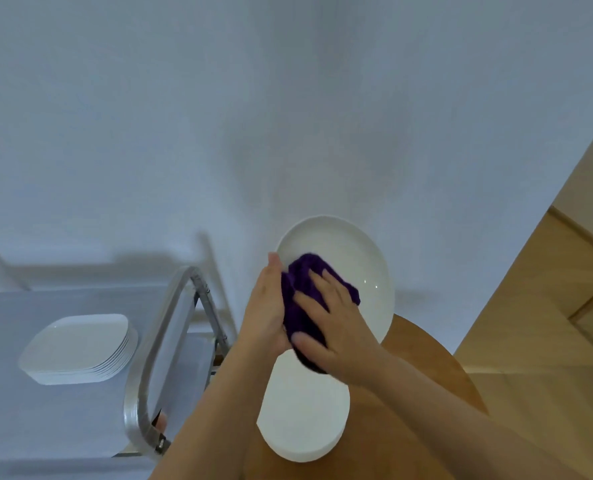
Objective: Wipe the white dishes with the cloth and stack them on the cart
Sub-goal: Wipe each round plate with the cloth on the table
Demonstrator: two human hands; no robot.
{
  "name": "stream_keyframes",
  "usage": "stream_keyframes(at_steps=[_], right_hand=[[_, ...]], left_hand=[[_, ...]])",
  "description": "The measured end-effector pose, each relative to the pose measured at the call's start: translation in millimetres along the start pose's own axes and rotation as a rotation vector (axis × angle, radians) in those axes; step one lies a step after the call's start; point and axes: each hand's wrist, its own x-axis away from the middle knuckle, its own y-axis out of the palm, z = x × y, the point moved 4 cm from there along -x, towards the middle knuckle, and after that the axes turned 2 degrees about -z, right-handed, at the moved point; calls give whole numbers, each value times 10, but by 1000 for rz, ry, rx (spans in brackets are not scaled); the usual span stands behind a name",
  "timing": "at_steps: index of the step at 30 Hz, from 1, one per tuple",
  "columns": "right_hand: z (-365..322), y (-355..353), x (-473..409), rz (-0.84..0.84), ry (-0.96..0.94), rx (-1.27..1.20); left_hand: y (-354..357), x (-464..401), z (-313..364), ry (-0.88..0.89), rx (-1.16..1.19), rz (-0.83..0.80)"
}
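— One white plate [353, 265] is up off the table, tilted with its face toward the camera, just right of the picture's centre. Who has it?

— The left hand [265, 306] holds it at the rim, at about nine o'clock on the plate. Its thumb lies along the front edge with the fingers pressed together; whether they curl behind the plate I cannot tell, as they are hidden.

— And the cloth?

— A purple cloth [303, 299] is bunched against the plate's face, low and left. The right hand [326, 327] presses on it with fingers spread, the thumb tucked at the cloth's lower edge.

— What lies under them?

— At six o'clock from the held plate, a stack of round white plates [303, 420] sits on a round wooden table [423, 368].

— And the cart?

— At eight o'clock from the plate, a grey cart top [63, 420] carries a pile of squarish white plates [76, 348], well apart from the hands. The cart's curved metal handle [149, 358] stands between that pile and the left forearm.

— Beyond that?

— A pale wall [288, 98] fills twelve o'clock, and wood flooring [547, 306] shows at three o'clock.
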Motion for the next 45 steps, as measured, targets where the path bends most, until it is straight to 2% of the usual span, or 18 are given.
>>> stream_keyframes(at_steps=[3, 5, 10, 12, 14, 16, 17, 19, 20, 23, 25, 30, 33, 36, 39, 42, 44, 45], right_hand=[[189, 7, 235, -92, -133, 296], [295, -39, 280, -41, -129, 405], [193, -158, 290, 197, -180, 311], [108, -269, 254, 214, -75, 96], [69, -392, 192, 217, 206, -265], [82, -412, 149, 210, 419, -657], [99, -452, 119, 244, 460, -762], [100, -589, 40, 318, 502, -913], [90, -653, 4, 342, 506, -988], [37, -718, -69, 341, 432, -1282], [19, -682, -68, 324, 414, -1379], [146, -526, 62, 287, 479, -1479], [263, -475, 177, 196, 653, -1417], [413, -481, 267, 86, 800, -1046], [579, -502, 327, 255, 882, -747], [583, -674, 246, 534, 792, -607], [452, -835, 77, 630, 587, -511], [348, -882, -21, 626, 486, -439]], left_hand=[[-8, -23, 133, -48, -5, 1], [3, -53, 205, -56, -127, -32], [-5, -37, 372, -51, -240, -66], [-36, -37, 448, -25, -347, -112], [-68, -36, 485, -5, -386, -158], [-146, -74, 468, 28, -438, -108], [-208, -99, 441, 35, -485, -43], [-291, -92, 320, -28, -500, 12], [-289, -86, 239, -71, -415, -34], [-163, -91, 97, -89, 78, -233], [-136, -78, 89, -38, 260, -239], [-252, -83, 10, 73, 202, -96], [-249, -34, 20, 123, 132, -33], [-289, 17, 76, 171, 68, 80], [-319, 73, 227, 272, -83, 156], [-312, 117, 442, 409, -414, 261], [-251, 136, 522, 467, -648, 264], [-203, 145, 530, 481, -757, 245]])
